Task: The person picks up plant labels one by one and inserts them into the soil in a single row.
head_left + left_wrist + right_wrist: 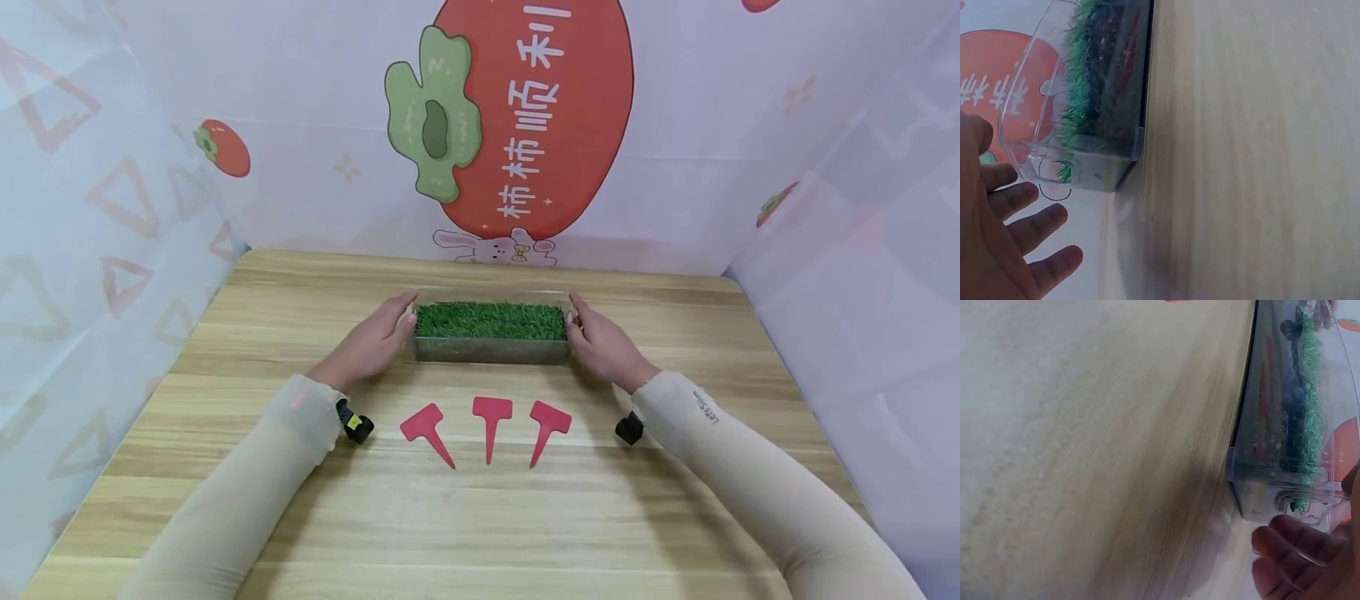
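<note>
A clear plastic box [491,350] with a layer of green artificial grass [491,321] sits on the wooden table, its long side facing me. My left hand [384,329] is at the box's left end, fingers spread and loosely extended beside the end wall in the left wrist view. At the right end is my right hand [600,335], thumb near the rim and loosely bent fingers close to the end wall in the right wrist view. Closer to me lie three red T-shaped plant labels: a left one [426,427], a middle one [492,413] and a right one [551,419].
The wooden table [480,525] ends at a printed backdrop [315,192] with a large persimmon drawing. Printed cloth also hangs along the left and right sides. A small black camera is strapped to each wrist.
</note>
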`<control>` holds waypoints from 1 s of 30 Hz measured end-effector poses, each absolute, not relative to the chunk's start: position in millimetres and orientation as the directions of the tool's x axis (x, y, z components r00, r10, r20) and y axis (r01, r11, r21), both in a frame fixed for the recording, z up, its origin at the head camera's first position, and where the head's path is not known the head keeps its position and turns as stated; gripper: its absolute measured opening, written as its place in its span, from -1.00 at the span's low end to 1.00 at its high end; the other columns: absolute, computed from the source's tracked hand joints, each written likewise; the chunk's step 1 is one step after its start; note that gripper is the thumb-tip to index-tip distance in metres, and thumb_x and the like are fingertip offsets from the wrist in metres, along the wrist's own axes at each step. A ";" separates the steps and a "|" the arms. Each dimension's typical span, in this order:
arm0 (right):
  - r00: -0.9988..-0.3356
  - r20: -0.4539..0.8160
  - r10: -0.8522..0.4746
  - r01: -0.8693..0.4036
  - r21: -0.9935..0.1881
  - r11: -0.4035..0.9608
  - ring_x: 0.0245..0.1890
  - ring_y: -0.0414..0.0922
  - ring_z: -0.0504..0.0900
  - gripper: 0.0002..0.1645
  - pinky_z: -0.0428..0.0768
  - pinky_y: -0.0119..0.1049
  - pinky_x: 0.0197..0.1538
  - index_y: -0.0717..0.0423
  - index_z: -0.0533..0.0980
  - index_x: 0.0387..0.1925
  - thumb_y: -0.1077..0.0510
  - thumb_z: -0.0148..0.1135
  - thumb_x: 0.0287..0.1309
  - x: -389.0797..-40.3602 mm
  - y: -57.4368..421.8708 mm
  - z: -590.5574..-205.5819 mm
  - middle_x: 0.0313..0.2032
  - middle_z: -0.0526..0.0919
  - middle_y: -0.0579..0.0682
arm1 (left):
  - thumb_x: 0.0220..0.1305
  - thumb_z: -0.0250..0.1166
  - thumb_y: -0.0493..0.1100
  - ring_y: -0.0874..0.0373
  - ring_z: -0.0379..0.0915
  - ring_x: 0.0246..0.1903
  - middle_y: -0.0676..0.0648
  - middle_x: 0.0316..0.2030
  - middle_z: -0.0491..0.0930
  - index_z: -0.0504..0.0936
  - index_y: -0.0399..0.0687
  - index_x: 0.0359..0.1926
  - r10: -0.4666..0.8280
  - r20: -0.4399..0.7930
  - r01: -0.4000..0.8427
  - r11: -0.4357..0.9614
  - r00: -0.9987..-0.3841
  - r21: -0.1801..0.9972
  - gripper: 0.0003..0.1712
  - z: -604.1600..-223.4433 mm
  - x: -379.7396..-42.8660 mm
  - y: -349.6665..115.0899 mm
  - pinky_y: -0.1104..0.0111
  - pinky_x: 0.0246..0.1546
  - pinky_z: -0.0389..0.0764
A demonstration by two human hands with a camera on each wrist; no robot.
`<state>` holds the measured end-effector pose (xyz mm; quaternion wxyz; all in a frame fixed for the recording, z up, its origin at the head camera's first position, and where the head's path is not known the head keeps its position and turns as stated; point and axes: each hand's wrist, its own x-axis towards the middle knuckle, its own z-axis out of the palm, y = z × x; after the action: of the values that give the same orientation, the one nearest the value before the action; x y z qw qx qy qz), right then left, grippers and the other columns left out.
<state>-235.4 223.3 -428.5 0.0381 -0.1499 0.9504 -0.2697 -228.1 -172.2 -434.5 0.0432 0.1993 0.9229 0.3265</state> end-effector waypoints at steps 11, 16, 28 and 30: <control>-0.948 -0.066 -0.312 -0.240 -0.497 0.834 -0.24 0.10 0.59 -0.20 0.51 0.10 0.17 -0.02 -0.40 0.59 0.03 -0.35 0.51 -236.1 221.3 -432.0 -0.04 0.60 0.43 | 0.63 -0.32 0.05 -0.08 -0.23 0.58 -0.11 0.60 -0.19 -0.25 -0.04 0.62 0.400 0.010 0.332 0.744 -0.916 0.581 -0.30 -438.6 -228.8 -164.2 0.03 0.53 -0.07; -0.948 -0.075 -0.308 -0.230 -0.507 0.831 -0.23 0.09 0.59 -0.19 0.49 0.10 0.21 0.02 -0.40 0.60 0.03 -0.36 0.50 -238.0 221.9 -434.3 -0.15 0.61 0.37 | 0.63 -0.35 0.03 -0.07 -0.25 0.58 -0.11 0.61 -0.22 -0.29 -0.05 0.61 0.403 -0.005 0.324 0.742 -0.915 0.587 -0.31 -435.8 -226.5 -160.6 0.02 0.53 -0.08; -0.952 -0.082 -0.296 -0.219 -0.492 0.842 -0.38 0.07 0.52 -0.17 0.50 0.04 0.13 -0.01 -0.41 0.59 0.04 -0.33 0.48 -233.6 219.3 -434.8 -0.30 0.58 0.31 | 0.62 -0.36 0.03 -0.03 -0.26 0.58 -0.04 0.61 -0.24 -0.33 0.03 0.62 0.385 -0.025 0.301 0.759 -0.922 0.578 -0.31 -436.9 -221.5 -158.8 0.03 0.53 -0.07; -0.952 -0.082 -0.294 -0.218 -0.494 0.842 -0.38 0.05 0.52 -0.17 0.51 0.03 0.11 -0.03 -0.42 0.59 0.04 -0.33 0.48 -231.6 218.4 -434.5 -0.27 0.59 0.31 | 0.62 -0.36 0.03 -0.03 -0.25 0.58 -0.03 0.61 -0.23 -0.33 0.04 0.62 0.379 -0.027 0.293 0.757 -0.925 0.584 -0.31 -436.5 -219.3 -159.4 0.03 0.53 -0.06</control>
<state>-231.6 218.4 -434.5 0.0777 -0.1338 0.9564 -0.2475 -219.3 -159.4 -436.5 0.0719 0.1799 0.9344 0.2988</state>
